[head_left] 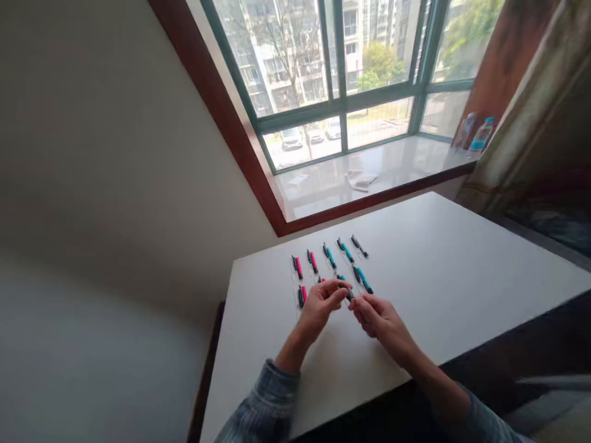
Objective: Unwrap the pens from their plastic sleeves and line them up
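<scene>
Several short pens lie in two rows on a white table (462,271): pink ones (298,266) at the left, teal ones (346,250) toward the right. My left hand (322,304) and my right hand (379,319) meet over the near row, both with fingers pinched on one small dark pen (349,294) between them. A teal pen (364,280) lies just beyond my right hand, a pink one (301,295) beside my left hand.
A window sill (415,163) runs behind the table with folded paper (361,179) and two bottles (481,134) at its right end. A curtain (540,111) hangs at the right. A bare wall is at the left.
</scene>
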### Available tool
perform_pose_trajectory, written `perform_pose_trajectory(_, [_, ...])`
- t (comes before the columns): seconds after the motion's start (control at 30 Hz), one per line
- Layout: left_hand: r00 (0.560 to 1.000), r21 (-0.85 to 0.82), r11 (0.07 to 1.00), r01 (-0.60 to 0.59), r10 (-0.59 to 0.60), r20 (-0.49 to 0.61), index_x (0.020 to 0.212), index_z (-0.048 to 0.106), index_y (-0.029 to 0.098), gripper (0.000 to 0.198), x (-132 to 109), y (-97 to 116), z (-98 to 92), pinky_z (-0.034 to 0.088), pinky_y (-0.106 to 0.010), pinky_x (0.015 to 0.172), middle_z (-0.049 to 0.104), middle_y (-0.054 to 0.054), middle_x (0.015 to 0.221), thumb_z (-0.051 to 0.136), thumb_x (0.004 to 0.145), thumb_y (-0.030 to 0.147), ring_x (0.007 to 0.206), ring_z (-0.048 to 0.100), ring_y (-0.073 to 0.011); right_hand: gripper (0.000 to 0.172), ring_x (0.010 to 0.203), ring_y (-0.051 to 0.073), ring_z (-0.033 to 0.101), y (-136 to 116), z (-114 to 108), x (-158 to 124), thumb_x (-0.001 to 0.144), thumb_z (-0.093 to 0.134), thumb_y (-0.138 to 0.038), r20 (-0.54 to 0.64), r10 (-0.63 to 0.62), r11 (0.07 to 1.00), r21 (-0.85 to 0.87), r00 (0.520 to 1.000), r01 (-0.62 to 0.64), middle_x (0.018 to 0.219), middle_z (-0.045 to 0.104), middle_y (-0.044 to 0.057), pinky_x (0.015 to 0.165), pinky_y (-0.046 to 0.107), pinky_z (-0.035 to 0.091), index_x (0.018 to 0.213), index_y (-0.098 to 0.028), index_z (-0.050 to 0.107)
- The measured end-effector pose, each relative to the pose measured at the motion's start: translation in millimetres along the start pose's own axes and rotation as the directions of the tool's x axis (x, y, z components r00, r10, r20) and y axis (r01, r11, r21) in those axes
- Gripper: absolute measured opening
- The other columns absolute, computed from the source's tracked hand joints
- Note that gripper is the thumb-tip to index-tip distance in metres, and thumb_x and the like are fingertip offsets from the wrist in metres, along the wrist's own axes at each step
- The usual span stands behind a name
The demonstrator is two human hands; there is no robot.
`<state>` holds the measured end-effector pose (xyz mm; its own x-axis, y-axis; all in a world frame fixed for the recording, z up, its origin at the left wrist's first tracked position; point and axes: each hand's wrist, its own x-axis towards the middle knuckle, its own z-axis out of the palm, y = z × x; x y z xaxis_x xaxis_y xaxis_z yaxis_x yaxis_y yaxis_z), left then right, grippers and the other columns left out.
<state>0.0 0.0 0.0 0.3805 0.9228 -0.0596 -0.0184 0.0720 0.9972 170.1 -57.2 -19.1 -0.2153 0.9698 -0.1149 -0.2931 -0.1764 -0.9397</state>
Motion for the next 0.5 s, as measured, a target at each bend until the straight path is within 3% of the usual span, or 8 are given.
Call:
perform_pose_trajectory(0.27, [0.994, 0.043, 0.996, -0.073, 0.068, 0.090, 0.089, 0.071, 0.012, 0.034, -3, 10, 7.9, 0.037, -0.026, 0.062, 0.060, -0.002, 0.067, 0.073, 0.089, 0.046, 0.065, 0.051, -0.0132, 0.045, 0.053, 0.006, 0.029, -1, 2, 0, 0.095, 0.063, -0.061, 0.004, 0.022, 1.000, 0.010, 1.000, -0.022, 0.068, 0.042, -0.005, 0.048, 0.024, 0.016, 0.091, -0.016, 0.066])
perform_pose_trajectory(0.5, [0.970, -0.204, 0.966, -0.161, 0.118, -0.212, 0.089, 0.064, 0.014, 0.037, 5, 5, 3.9, 0.030, -0.022, 0.055, 0.047, 0.004, 0.070, 0.077, 0.086, 0.048, 0.056, 0.030, -0.0057, 0.043, 0.057, 0.008, 0.033, 1, -11, -3, 0.093, 0.067, -0.058, -0.017, 0.014, 0.994, -0.104, 1.000, -0.016, 0.071, 0.046, -0.003, 0.050, 0.024, 0.021, 0.097, -0.015, 0.070])
